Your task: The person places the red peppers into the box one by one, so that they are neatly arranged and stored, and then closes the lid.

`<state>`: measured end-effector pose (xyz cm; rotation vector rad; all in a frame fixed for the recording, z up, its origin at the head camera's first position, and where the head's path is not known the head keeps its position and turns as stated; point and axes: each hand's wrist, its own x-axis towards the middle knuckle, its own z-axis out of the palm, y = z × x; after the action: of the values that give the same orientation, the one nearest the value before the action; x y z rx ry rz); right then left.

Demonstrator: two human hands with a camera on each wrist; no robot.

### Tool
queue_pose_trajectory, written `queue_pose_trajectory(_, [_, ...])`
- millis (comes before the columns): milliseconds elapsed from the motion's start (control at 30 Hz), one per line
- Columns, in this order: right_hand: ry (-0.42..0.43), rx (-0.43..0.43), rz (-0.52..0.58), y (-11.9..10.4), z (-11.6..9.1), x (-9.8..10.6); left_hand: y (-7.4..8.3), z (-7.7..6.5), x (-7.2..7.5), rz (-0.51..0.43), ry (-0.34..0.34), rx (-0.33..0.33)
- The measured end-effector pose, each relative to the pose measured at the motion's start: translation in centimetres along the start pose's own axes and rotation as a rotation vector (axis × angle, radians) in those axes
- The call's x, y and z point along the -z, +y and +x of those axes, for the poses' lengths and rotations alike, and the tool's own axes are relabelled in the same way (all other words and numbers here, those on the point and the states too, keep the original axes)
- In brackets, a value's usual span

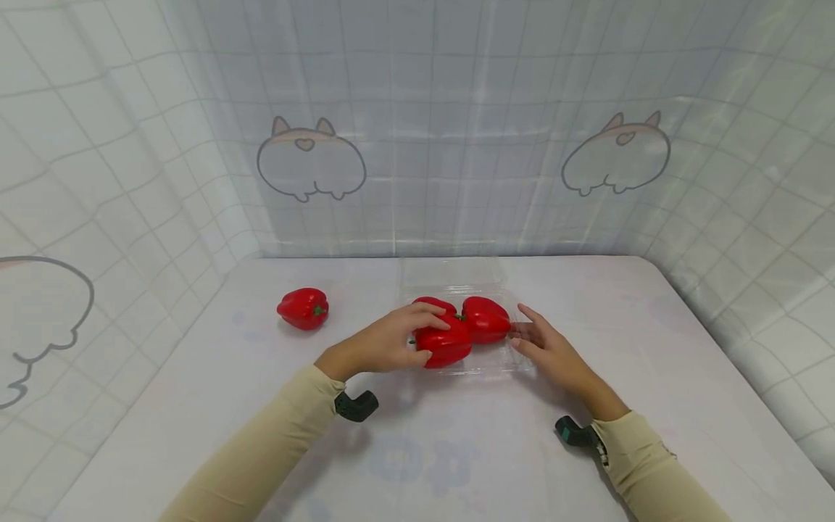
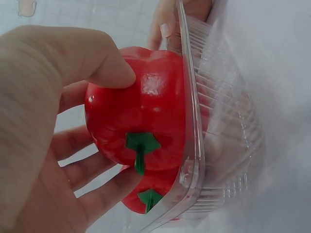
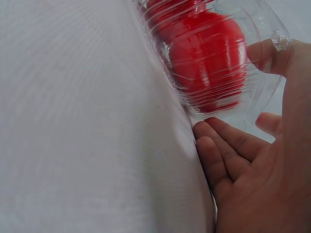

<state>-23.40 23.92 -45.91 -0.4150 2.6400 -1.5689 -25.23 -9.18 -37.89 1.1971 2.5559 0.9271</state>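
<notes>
My left hand [image 1: 394, 338] grips a red bell pepper [image 2: 146, 104], thumb on one side and fingers round the other, at the rim of a clear plastic clamshell box [image 1: 492, 364]. A green stem [image 2: 141, 145] shows on the pepper. Inside the box lies another red bell pepper [image 1: 485, 320], and one more [image 1: 432, 301] shows partly behind my left fingers. At the box's right end my right hand [image 1: 557, 357] rests, its lower fingers [image 3: 235, 145] fairly straight against the outside near the table, its thumb [image 3: 266, 54] up by the rim.
A separate red bell pepper [image 1: 304, 309] lies on the white tabletop [image 1: 417, 449], left of the box. The box's clear lid [image 1: 450, 272] is folded back toward the rear. A checked curtain [image 1: 463, 145] encloses the back and sides.
</notes>
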Motion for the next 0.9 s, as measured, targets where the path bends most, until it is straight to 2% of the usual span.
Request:
queue_pose_trajectory(367, [-0.001,0.005,0.004,0.03,0.02,-0.05,0.20,-0.06,-0.54,0.089,0.016,0.057])
queue_pose_trajectory(567, [-0.002,-0.004,0.000,0.12,0.09,-0.05,0.22,-0.14,-0.65,0.155,0.039,0.051])
queue_pose_trajectory(900, [0.004,-0.007,-0.017,0.17,0.03,-0.01,-0.04,-0.27,-0.93,0.179,0.029,0.022])
